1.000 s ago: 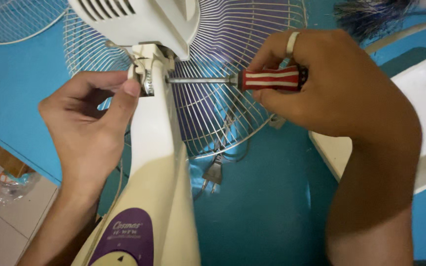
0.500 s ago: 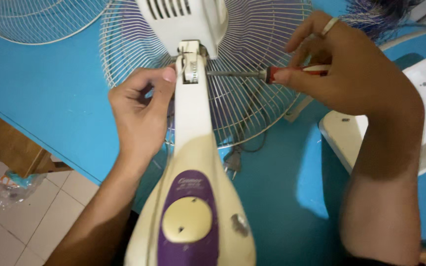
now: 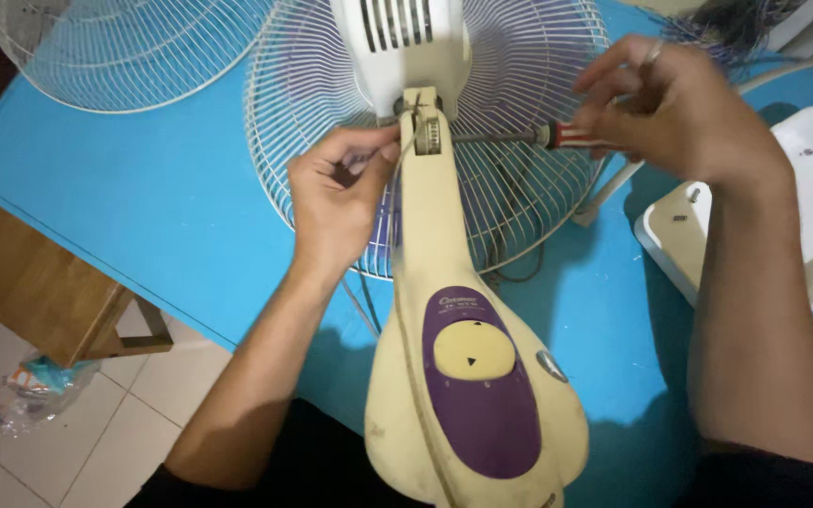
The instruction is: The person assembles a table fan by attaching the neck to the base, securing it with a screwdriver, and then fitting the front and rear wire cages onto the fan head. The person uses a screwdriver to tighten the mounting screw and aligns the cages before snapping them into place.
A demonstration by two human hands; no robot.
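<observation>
Cream plastic is being worked on: the neck of a cream-and-purple fan stand (image 3: pixel 430 235) is lying along a blue worktop (image 3: pixel 143 216), pointing away from the wearer toward the white motor housing (image 3: pixel 406 42) and the wire fan guard (image 3: pixel 510 179) behind it. A red-and-white-handled screwdriver (image 3: pixel 571 136) is being held in the closed grip of the right hand (image 3: pixel 679 118), its metal shaft lying level and its tip being pressed into the right side of the pivot joint (image 3: pixel 425 132) at the top of the neck. The opposite side of that joint is being pinched by the fingers of the left hand (image 3: pixel 336 198), apparently to steady a nut or the joint itself; what is under the fingertips cannot be made out. For the turning to go well, the shaft is best being kept square to the joint, with firm inward pressure, while the far side is being held from spinning. A second wire guard (image 3: pixel 115 56) and a white base (image 3: pixel 802 216) are lying nearby.
</observation>
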